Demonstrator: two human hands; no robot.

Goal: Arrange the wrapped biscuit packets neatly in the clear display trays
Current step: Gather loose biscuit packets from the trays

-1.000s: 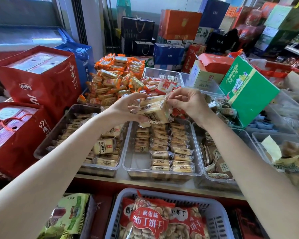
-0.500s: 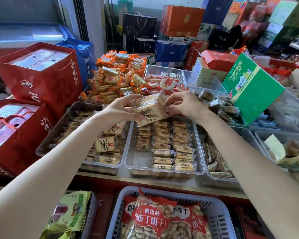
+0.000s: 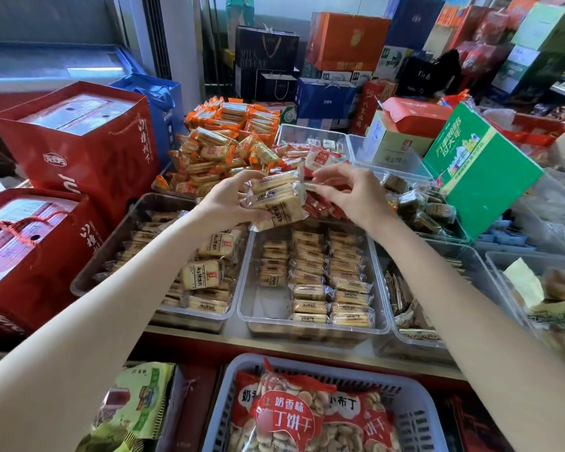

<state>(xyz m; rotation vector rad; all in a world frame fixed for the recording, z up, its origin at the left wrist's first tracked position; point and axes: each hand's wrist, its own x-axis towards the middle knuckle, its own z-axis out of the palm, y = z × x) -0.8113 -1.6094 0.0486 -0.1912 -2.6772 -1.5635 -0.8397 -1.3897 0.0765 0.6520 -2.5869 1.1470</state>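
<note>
My left hand (image 3: 230,203) grips a bunch of clear-wrapped beige biscuit packets (image 3: 276,203) above the far edge of the middle clear tray (image 3: 252,308). My right hand (image 3: 349,190) pinches the right end of the top packet in that bunch. The middle tray holds neat rows of the same packets (image 3: 327,282), with a bare patch at its front left. The left clear tray (image 3: 111,236) holds loosely laid packets (image 3: 203,272), partly hidden by my left forearm.
Piles of orange packets (image 3: 222,145) and red-white packets (image 3: 320,158) lie behind the trays. Red gift bags (image 3: 79,148) stand at left, a green box (image 3: 480,171) at right. A tray of dark packets (image 3: 418,207) and a front basket (image 3: 415,415) of biscuit bags flank the area.
Both hands with the bunch of packets have shifted slightly up and away from me. My right fingers have moved to the top packet's end.
</note>
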